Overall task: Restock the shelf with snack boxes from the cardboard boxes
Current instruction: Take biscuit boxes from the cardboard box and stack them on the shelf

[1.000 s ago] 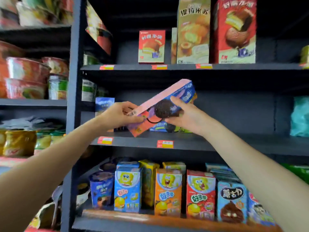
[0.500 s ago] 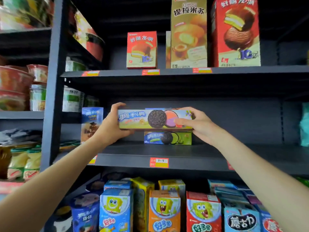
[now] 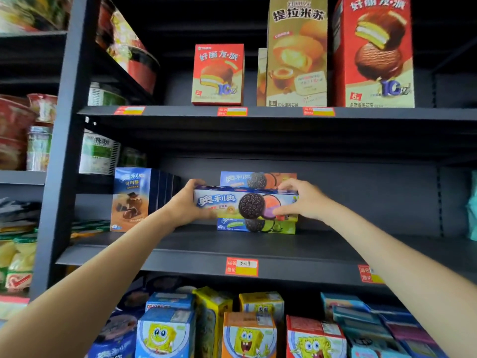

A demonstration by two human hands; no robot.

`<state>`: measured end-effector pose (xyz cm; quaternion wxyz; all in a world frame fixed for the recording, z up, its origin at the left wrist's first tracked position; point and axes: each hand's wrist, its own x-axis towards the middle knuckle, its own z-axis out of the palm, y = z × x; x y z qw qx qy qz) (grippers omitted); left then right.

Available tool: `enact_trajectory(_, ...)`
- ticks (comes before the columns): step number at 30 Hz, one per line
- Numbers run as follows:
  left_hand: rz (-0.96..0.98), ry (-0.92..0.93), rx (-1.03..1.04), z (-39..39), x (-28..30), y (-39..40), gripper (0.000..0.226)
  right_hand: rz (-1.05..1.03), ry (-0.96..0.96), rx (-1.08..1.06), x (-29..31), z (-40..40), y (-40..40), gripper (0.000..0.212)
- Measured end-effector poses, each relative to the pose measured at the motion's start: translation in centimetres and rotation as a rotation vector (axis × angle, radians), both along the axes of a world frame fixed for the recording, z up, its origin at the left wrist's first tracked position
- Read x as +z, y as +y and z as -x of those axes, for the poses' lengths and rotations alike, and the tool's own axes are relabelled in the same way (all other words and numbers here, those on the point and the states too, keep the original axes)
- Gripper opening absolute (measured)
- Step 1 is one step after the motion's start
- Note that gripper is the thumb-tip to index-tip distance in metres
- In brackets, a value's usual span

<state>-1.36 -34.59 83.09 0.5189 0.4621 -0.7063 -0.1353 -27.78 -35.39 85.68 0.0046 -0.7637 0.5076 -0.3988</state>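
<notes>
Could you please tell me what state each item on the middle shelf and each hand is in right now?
Held cookie box: level, gripped at both ends, atop the green box.
Green cookie box: lying flat on the shelf.
Rear cookie box: behind the held one, mostly hidden.
Blue wafer boxes: upright, in a row.
Left hand: gripping the box's left end.
Right hand: gripping the right end.

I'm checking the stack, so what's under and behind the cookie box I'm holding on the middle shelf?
Under the held cookie box lies a blue-and-green cookie box. Behind it, another box shows only its top strip; anything farther back is covered.
</notes>
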Motion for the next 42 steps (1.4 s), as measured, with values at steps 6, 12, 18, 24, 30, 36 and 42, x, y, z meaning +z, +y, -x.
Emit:
enact_trajectory(6,0.246,-0.209,0.185,0.4,-0.2,-0.2,0.047,0.194,0.117,0.008,-0.8,0.4,-0.5,0.060)
enact_trajectory(12,0.593,-0.326,0.287,-0.5,-0.3,1.7,0.039,-0.240,-0.450,0.367,-1.3,0.8,0.4,0.053)
enact_trajectory(18,0.739,-0.428,0.412,-1.1,-0.5,4.0,0.061,-0.026,-0.362,0.341,-1.3,0.2,0.7,0.057)
enact_trajectory(24,0.718,-0.477,0.389,-2.0,-1.3,3.4,0.068,0.193,-0.320,0.222,-1.5,-0.2,0.2,0.065)
enact_trajectory(30,0.674,-0.416,0.303,-2.0,-1.2,2.5,0.062,0.228,-0.327,0.255,-1.2,0.4,0.1,0.066)
enact_trajectory(36,0.405,-0.465,0.095,0.2,0.5,2.6,0.080,0.534,0.081,0.278,0.4,0.3,3.0,0.049)
enact_trajectory(42,0.273,-0.340,-0.250,2.4,4.3,4.9,0.059,0.825,0.326,0.337,2.7,-2.4,6.2,0.065)
